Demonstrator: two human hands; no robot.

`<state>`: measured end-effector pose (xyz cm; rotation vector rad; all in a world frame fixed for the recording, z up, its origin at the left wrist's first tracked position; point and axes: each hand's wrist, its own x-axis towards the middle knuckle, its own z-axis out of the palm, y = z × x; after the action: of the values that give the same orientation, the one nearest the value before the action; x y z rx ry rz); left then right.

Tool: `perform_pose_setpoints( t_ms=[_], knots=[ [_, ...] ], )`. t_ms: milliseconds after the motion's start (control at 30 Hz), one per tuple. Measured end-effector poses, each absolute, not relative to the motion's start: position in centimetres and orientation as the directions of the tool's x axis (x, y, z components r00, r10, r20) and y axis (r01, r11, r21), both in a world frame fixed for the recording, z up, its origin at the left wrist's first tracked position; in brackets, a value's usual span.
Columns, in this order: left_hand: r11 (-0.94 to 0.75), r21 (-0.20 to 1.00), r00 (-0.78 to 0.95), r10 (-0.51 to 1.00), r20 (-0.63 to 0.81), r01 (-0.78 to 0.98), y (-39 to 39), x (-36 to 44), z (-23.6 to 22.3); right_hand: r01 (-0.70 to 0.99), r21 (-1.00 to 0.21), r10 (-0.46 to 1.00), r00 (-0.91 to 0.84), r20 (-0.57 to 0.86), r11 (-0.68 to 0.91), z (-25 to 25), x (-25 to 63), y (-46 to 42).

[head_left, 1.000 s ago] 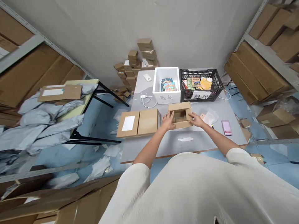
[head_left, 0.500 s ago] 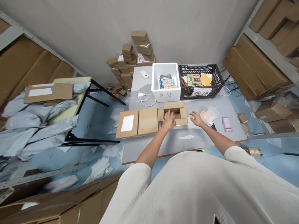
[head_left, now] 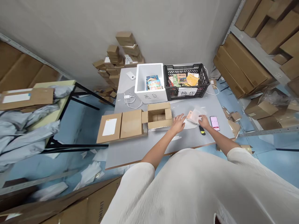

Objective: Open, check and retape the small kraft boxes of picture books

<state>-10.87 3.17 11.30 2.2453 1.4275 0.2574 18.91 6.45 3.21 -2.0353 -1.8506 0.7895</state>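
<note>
My right hand (head_left: 204, 122) has its fingers closed at the near right edge of a translucent plastic bag (head_left: 197, 114), which lies crumpled over a small pinkish-orange card-like piece (head_left: 189, 114). My left hand (head_left: 178, 124) holds nothing. Its fingers are apart and reach towards the left side of that piece, just right of the open cardboard box (head_left: 159, 125). The box stands with its flaps spread; something brown shows inside, too small to make out. Just below my right hand lies a black and yellow box cutter (head_left: 202, 131). A lit phone (head_left: 215, 123) rests to the right.
Two closed cartons (head_left: 131, 123) stand left of the open box on the grey table (head_left: 130, 152). Behind are a white foam box (head_left: 150, 97) and a black crate (head_left: 205, 85), both with booklets. A white charger (head_left: 127, 97) and cable lie at the left.
Both hands have let go of the open box. My left hand has moved right, off the box, and my right hand has come to the plastic bag. The camera view has turned right.
</note>
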Motion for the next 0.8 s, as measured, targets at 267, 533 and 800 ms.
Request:
perform_pose_setpoints(
  t_ms=[267,533,800],
  knots=[
    [-0.321,0.447,0.445,0.872,-0.203,0.835,2.3,-4.7,8.8,0.892,-0.447,0.928,-0.106,-0.357,-0.07,0.0,22.0,8.6],
    [-0.157,0.434,0.323,0.883,-0.341,0.887,1.1,-1.8,6.4,0.878,-0.426,0.871,-0.373,-0.32,0.22,-2.3,19.6,8.3],
    [-0.158,0.433,0.331,0.872,-0.36,0.887,1.2,-1.1,5.7,0.871,-0.428,0.854,-0.399,-0.333,0.24,-1.8,18.9,8.7]
  ],
)
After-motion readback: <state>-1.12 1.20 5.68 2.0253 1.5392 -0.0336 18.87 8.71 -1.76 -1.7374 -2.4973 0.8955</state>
